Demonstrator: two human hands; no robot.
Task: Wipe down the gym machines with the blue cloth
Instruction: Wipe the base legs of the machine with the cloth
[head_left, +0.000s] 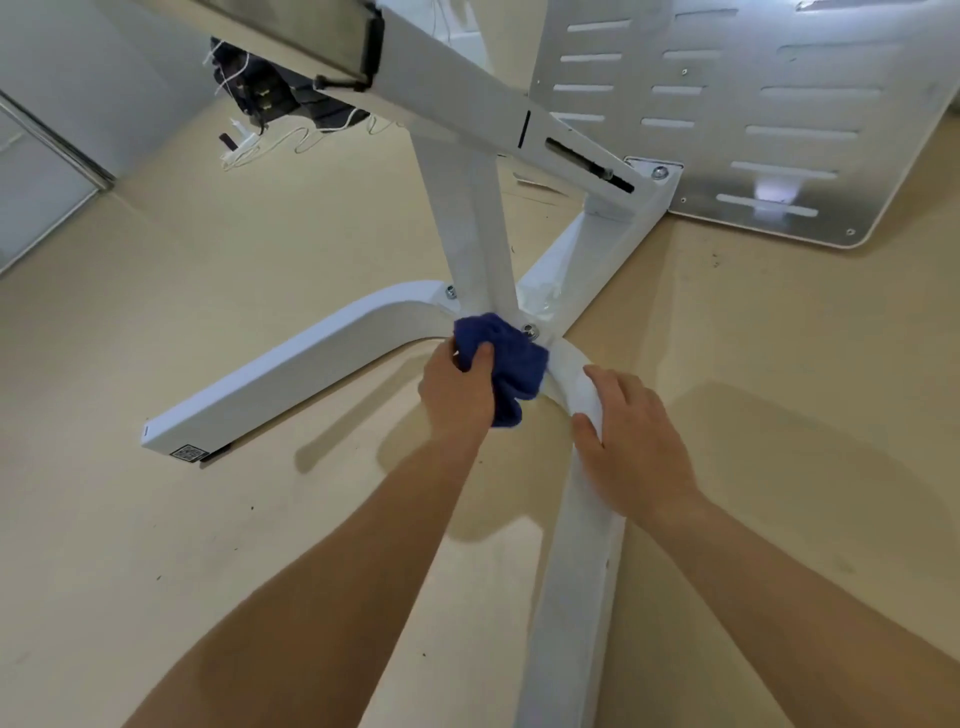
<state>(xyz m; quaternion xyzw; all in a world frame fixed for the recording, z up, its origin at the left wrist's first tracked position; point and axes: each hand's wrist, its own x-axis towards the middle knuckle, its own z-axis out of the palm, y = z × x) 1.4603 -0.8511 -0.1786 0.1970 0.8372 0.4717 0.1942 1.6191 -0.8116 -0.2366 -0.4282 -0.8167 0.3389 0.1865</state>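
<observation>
- While the left hand (457, 387) grips the blue cloth (506, 364), its fingers are curled tight into the bunched fabric, and the thumb presses on top of it.
- The blue cloth is wadded into a lump at those fingertips, pressed on the joint where the upright post (472, 228) meets the base of the white machine frame (457, 78); a loose end hangs down beside the palm.
- Just beyond the left fingertips, touching the cloth's far edge, sits a bolt (529, 328); a second bolt (451, 292) shows a little further out, on the other side of the post.
- The right hand (636, 441) lies over the curved leg (576, 571), thumb hooked round its near edge, fingers close together and draped over its top and far side, holding it.
- The cloth lies just ahead of the right index fingertip, near it but not touching.
- The curved leg runs back from the right fingers, under the palm, toward the bottom of the view.
- Out to the side of the left knuckles, the flat foot (291, 374) stretches away over the tan floor (182, 291), ending in a QR sticker (188, 453).
- Far beyond both sets of fingertips, a slotted white panel (753, 104) stands behind the frame.
- Well beyond the left fingers, a dark bundle with white cords (260, 104) lies under the slanted beam.
</observation>
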